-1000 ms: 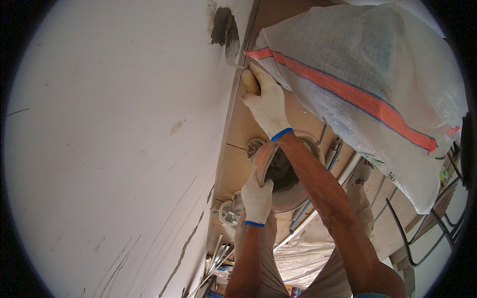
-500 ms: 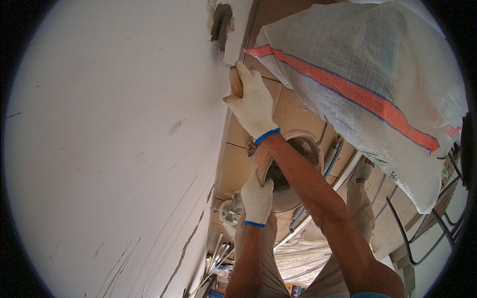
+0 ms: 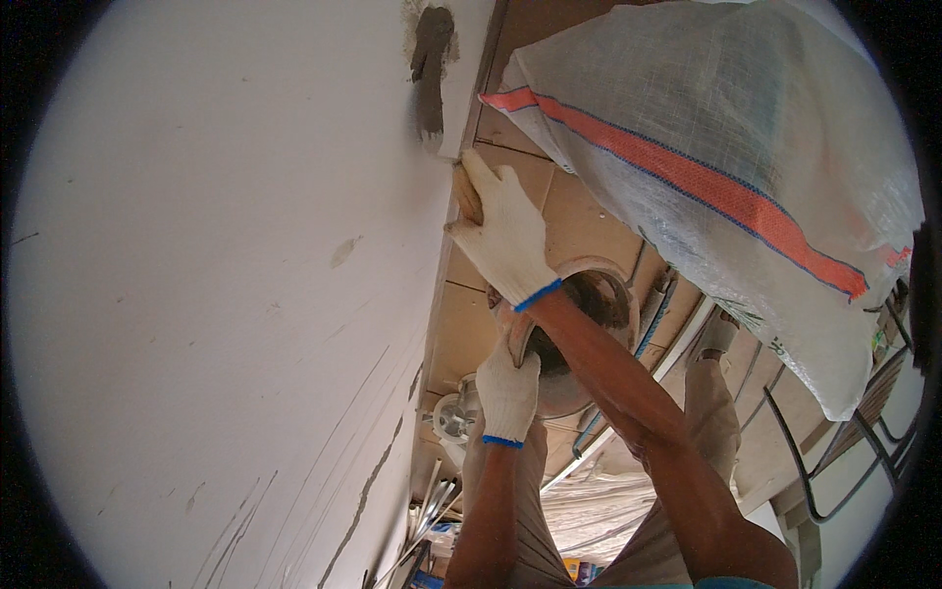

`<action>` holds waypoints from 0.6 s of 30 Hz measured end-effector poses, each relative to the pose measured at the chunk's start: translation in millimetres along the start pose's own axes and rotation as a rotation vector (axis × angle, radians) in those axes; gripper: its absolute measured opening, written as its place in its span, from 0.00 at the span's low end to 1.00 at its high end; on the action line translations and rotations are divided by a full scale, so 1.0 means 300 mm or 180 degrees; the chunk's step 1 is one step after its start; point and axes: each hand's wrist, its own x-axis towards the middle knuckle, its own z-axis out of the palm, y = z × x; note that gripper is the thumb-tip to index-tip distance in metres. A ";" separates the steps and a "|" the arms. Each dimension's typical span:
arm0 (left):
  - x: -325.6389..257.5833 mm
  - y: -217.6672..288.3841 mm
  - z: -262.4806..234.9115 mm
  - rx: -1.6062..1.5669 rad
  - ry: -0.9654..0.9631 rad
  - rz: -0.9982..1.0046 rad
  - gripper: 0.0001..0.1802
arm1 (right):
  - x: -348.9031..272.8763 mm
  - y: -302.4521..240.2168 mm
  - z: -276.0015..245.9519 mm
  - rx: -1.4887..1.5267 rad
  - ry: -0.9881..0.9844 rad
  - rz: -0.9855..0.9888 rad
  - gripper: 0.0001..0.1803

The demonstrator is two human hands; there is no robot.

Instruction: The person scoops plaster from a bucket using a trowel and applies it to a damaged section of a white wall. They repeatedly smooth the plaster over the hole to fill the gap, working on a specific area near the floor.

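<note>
White wall [image 3: 226, 294], grey mortar [image 3: 430, 69] patch near top edge. Right hand [image 3: 505, 236] flat, fingers closed on small float — stiff, light. Left hand [image 3: 507, 388] grips pan [image 3: 579, 334] rim — likely heavy, wet contents; hold rim.

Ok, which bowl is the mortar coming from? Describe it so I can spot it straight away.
Start at the big white wall on the left and follow its edge down past the right hand. Just below it, the left hand grips the rim of a round pan with dark wet mix inside. It is the only round, tan-rimmed vessel there, unlike the woven sack above.
</note>
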 end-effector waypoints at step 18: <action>0.004 -0.009 0.010 -0.0104 0.0019 0.0084 0.30 | 0.091 -0.020 0.039 0.0159 0.0571 -0.0206 0.45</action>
